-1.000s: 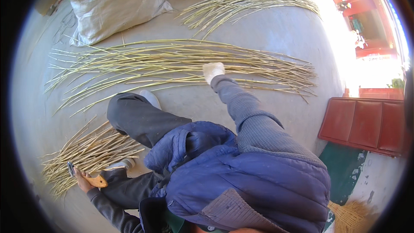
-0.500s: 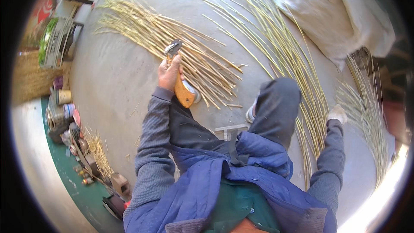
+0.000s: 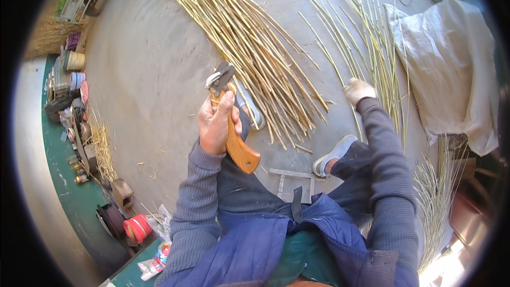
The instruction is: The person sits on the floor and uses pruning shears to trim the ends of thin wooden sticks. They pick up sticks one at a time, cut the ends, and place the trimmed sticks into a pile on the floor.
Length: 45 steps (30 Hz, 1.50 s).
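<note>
My left hand is closed round the curved wooden handle of a hand tool with a dark metal head, held over my left knee. Its exact kind I cannot make out. My right hand, in a whitish glove, is over the left edge of the loose greenish stalks. The glove's fingers look curled in; a thin stalk runs beside and under them, but what they grip is hidden. Between the hands and farther off, a thick bundle of yellowish stalks lies on the floor, its cut ends toward me.
A whitish sheet or sack lies at the right, above another pile of thin stalks. A small metal frame stands between my feet. Along the left, a green surface bears containers and a red spool.
My right hand has moved from the far right pile, inward and away from me, to the loose greenish stalks. The left hand still holds the tool. The view has shifted.
</note>
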Each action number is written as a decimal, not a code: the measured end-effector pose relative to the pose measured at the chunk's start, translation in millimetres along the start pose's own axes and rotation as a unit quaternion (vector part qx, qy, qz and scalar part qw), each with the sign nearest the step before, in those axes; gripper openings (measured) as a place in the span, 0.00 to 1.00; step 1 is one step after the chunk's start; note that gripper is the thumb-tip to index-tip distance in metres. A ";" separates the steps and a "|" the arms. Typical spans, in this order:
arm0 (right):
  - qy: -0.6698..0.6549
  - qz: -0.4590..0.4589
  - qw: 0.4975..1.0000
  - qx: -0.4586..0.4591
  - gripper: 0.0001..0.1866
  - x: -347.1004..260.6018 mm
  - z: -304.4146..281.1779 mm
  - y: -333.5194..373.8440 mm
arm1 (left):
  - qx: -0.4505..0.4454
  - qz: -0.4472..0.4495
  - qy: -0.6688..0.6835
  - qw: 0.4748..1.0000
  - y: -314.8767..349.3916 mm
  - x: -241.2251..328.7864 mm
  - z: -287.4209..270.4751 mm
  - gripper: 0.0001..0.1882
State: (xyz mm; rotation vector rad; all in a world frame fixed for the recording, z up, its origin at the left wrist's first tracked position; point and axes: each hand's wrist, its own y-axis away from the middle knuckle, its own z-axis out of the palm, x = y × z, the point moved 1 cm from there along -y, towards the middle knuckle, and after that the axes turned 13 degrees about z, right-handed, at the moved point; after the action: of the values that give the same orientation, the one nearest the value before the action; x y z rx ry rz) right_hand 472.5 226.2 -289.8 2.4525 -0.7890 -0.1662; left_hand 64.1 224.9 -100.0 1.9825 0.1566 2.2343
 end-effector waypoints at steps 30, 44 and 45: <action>-0.255 -0.031 0.964 -0.072 0.28 -171.8 116.0 -178.4 | 0.074 -0.161 0.058 0.982 -4.2 11.9 -41.8 0.22; -0.386 0.010 0.854 -0.348 0.16 7.6 -70.4 120.1 | 0.055 -0.102 0.099 0.988 4.4 7.6 -31.7 0.15; -0.388 0.044 0.816 -0.427 0.16 27.8 -74.0 148.9 | 0.051 -0.100 0.103 0.988 4.8 8.2 -31.7 0.15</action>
State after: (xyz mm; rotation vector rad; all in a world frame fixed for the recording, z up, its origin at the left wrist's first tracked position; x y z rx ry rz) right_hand 440.9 144.5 -145.7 1.4249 -0.8704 -1.2501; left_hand 31.5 222.4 -95.0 1.6913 0.4805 2.3344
